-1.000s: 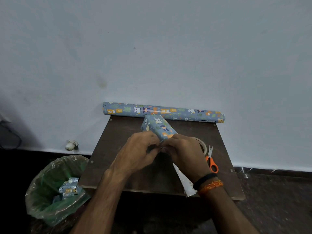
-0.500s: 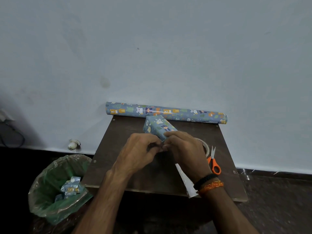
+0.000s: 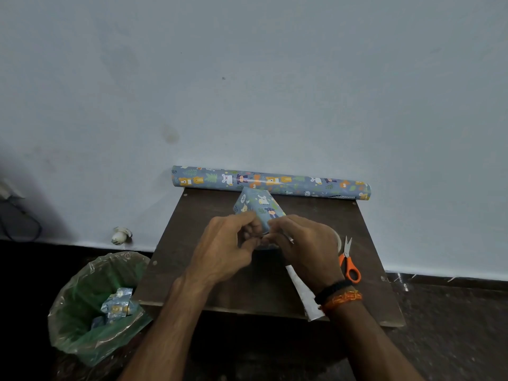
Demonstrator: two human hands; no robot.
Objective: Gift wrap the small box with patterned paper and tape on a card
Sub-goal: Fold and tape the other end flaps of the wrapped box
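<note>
A small box (image 3: 258, 203) wrapped in blue animal-print paper lies on the brown table (image 3: 198, 224), its far end pointing at the wall. My left hand (image 3: 228, 246) and my right hand (image 3: 305, 243) meet at its near end, fingers curled and pinching the paper there. The near end of the box is hidden behind my fingers. A tape roll (image 3: 338, 240) peeks out from behind my right hand. A white strip of paper (image 3: 303, 295) lies under my right wrist.
A roll of the same patterned paper (image 3: 270, 182) lies along the wall at the table's back edge. Orange-handled scissors (image 3: 348, 264) rest at the right. A green-lined bin (image 3: 93, 306) with paper scraps stands on the floor at the left.
Both hands stay at the near end of the box; the fingers have shifted slightly on the paper fold. The box has barely moved.
</note>
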